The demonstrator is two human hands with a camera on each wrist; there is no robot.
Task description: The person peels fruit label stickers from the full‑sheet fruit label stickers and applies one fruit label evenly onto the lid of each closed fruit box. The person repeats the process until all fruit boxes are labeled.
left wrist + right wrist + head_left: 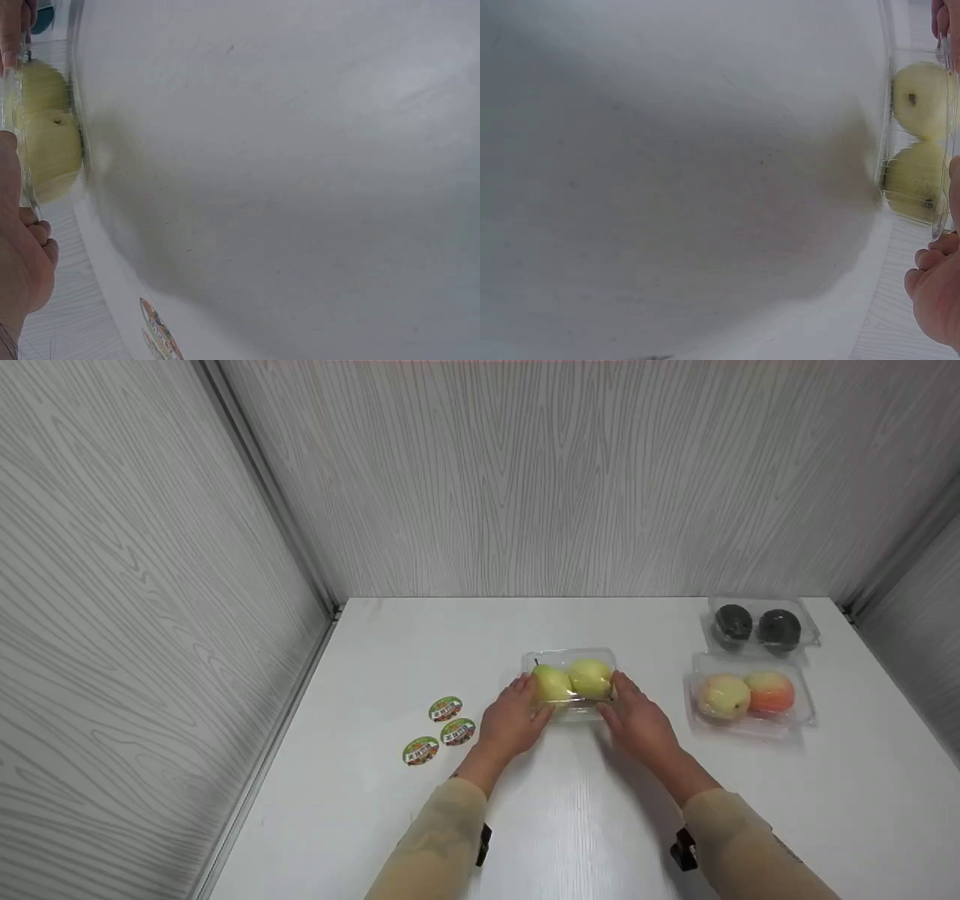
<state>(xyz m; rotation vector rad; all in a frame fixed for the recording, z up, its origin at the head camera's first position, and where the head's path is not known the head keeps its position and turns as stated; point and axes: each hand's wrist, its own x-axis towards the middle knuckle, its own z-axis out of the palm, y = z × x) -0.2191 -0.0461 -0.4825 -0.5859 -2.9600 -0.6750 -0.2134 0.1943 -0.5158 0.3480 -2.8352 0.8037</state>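
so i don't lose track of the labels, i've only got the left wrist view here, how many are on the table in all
Observer: There are three labels on the table.
Operator: ok and what's off to the right, past the right hand and the pear pack
Observer: Two more clear packs, a pack of dark fruit and a pack of pale and reddish fruit.
Operator: which of those two is nearer the person
Observer: The pack of pale and reddish fruit; the other sits behind it.
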